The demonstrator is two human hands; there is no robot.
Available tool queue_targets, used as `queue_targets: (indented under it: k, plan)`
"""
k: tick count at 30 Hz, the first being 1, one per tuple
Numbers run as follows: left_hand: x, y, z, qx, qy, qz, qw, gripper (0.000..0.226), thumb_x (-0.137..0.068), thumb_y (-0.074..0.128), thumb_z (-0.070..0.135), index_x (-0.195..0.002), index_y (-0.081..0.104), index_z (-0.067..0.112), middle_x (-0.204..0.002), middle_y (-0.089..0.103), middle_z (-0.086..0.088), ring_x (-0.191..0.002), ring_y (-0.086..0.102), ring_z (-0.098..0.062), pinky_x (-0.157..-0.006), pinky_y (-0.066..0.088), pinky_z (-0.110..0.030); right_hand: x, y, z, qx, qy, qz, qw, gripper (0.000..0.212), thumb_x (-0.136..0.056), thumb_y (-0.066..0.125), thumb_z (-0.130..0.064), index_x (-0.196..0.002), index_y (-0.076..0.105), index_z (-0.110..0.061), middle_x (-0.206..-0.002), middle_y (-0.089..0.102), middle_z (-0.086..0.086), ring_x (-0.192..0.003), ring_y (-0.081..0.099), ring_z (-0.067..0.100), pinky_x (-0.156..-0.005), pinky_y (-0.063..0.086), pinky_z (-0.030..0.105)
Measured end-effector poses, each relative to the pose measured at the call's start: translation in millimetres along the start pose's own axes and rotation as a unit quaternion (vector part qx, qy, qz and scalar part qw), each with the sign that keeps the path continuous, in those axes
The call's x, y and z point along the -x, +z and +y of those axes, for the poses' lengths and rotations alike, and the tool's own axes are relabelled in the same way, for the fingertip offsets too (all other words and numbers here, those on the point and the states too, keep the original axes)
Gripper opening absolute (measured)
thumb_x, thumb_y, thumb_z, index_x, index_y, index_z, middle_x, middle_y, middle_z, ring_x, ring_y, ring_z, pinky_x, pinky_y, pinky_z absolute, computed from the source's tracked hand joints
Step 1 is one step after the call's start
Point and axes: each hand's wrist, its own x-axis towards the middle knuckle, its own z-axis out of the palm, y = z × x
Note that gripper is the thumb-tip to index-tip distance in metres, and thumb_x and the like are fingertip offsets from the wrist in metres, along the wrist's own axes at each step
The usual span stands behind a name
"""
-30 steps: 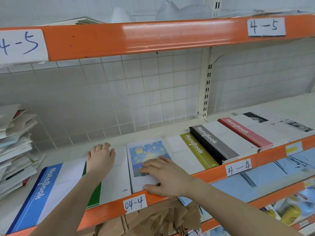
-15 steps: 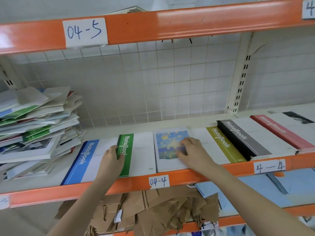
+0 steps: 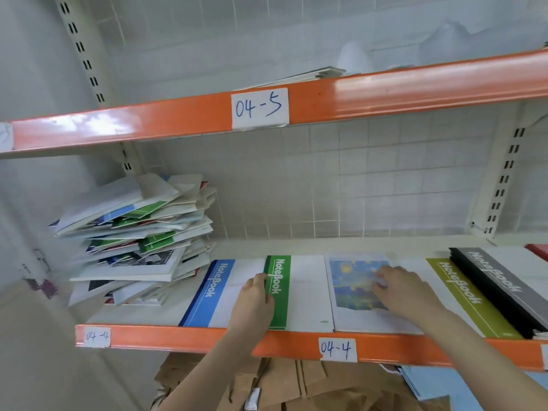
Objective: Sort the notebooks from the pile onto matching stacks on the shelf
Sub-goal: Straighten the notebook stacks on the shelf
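A messy pile of notebooks [image 3: 136, 235] leans at the left end of the orange-edged shelf [image 3: 189, 336]. Sorted notebooks lie flat in a row beside it: blue-spine [image 3: 213, 289], green-spine [image 3: 299, 289], painted-cover [image 3: 353, 283], olive-spine [image 3: 462, 295] and a black-and-grey stack [image 3: 498, 286]. My left hand [image 3: 255, 301] rests flat on the left edge of the green-spine notebook, fingers together. My right hand [image 3: 403, 292] lies palm down on the painted-cover notebook, fingers spread. Neither hand lifts anything.
An upper orange shelf beam [image 3: 385, 93] labelled 04-5 runs overhead with a few notebooks on it. Brown paper bags [image 3: 296, 387] fill the level below, with blue sheets [image 3: 444, 384] to their right. A red notebook corner [image 3: 538, 250] shows at the far right.
The view has swung left and up, bringing the whole pile into sight. My left hand slid back toward the shelf's front edge along the green-spine notebook; my right hand stays on the painted cover.
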Motion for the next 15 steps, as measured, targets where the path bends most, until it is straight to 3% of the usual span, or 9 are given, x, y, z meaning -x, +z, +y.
queue_targets:
  k: [3, 5, 7, 9, 12, 14, 15]
  plan:
    - [5, -36, -9, -0.081, 0.039, 0.063, 0.994, 0.032, -0.100, 0.038, 0.017, -0.128, 0.054, 0.023, -0.120, 0.062, 0.005, -0.098, 0.059, -0.013, -0.071, 0.045, -0.023, -14, -14, -28, -0.047, -0.014, 0.023, 0.999, 0.028, -0.096, 0.041, -0.029, -0.115, 0.056, -0.015, -0.114, 0.058, 0.006, -0.100, 0.056, 0.025, -0.085, 0.047, 0.036]
    - [9, -68, -16, -0.125, 0.082, 0.131, 0.980, 0.030, -0.097, 0.041, 0.014, -0.114, 0.064, 0.023, -0.104, 0.069, 0.005, -0.088, 0.064, -0.019, -0.067, 0.046, -0.027, -20, -16, -54, -0.083, -0.045, 0.012, 0.995, 0.027, -0.097, 0.042, -0.029, -0.115, 0.057, -0.017, -0.113, 0.060, 0.002, -0.098, 0.057, 0.022, -0.085, 0.048, 0.035]
    - [12, -103, -21, -0.131, 0.152, 0.205, 0.958, 0.028, -0.089, 0.043, 0.012, -0.095, 0.069, 0.018, -0.083, 0.070, 0.001, -0.070, 0.066, -0.024, -0.052, 0.050, -0.031, -23, -17, -83, -0.103, -0.082, -0.005, 0.991, 0.025, -0.096, 0.043, -0.029, -0.112, 0.060, -0.019, -0.111, 0.061, -0.001, -0.098, 0.058, 0.020, -0.085, 0.048, 0.034]
    - [12, -142, -28, -0.142, 0.216, 0.289, 0.922, 0.032, -0.083, 0.039, 0.012, -0.085, 0.071, 0.012, -0.077, 0.070, -0.002, -0.066, 0.066, -0.024, -0.045, 0.051, -0.031, -26, -19, -113, -0.110, -0.122, -0.014, 0.986, 0.018, -0.095, 0.043, -0.028, -0.097, 0.061, -0.024, -0.101, 0.064, -0.002, -0.091, 0.059, 0.019, -0.079, 0.049, 0.033]
    - [3, -208, -33, -0.195, 0.216, 0.372, 0.881, 0.022, -0.085, 0.049, 0.004, -0.090, 0.071, 0.006, -0.087, 0.070, -0.008, -0.083, 0.065, -0.027, -0.060, 0.050, -0.031, -29, -26, -162, -0.139, -0.173, -0.034, 0.974, 0.022, -0.094, 0.043, -0.021, -0.076, 0.055, -0.025, -0.076, 0.062, -0.001, -0.067, 0.055, 0.016, -0.060, 0.043, 0.026]
    - [-14, -243, -43, -0.212, 0.139, 0.332, 0.909, 0.023, -0.092, 0.060, 0.017, -0.112, 0.065, 0.009, -0.111, 0.065, -0.010, -0.109, 0.056, -0.031, -0.080, 0.047, -0.038, -31, -32, -193, -0.168, -0.204, -0.043, 0.964, 0.023, -0.094, 0.044, -0.018, -0.081, 0.063, -0.018, -0.079, 0.065, 0.003, -0.072, 0.060, 0.019, -0.065, 0.044, 0.028]
    - [-23, -255, -50, -0.217, 0.099, 0.272, 0.932, 0.039, -0.091, 0.063, 0.028, -0.125, 0.058, 0.012, -0.126, 0.058, -0.009, -0.122, 0.047, -0.029, -0.092, 0.042, -0.041, -33, -35, -208, -0.185, -0.215, -0.040, 0.958, 0.022, -0.095, 0.045, -0.018, -0.090, 0.067, -0.015, -0.088, 0.067, 0.004, -0.081, 0.061, 0.021, -0.071, 0.045, 0.029]
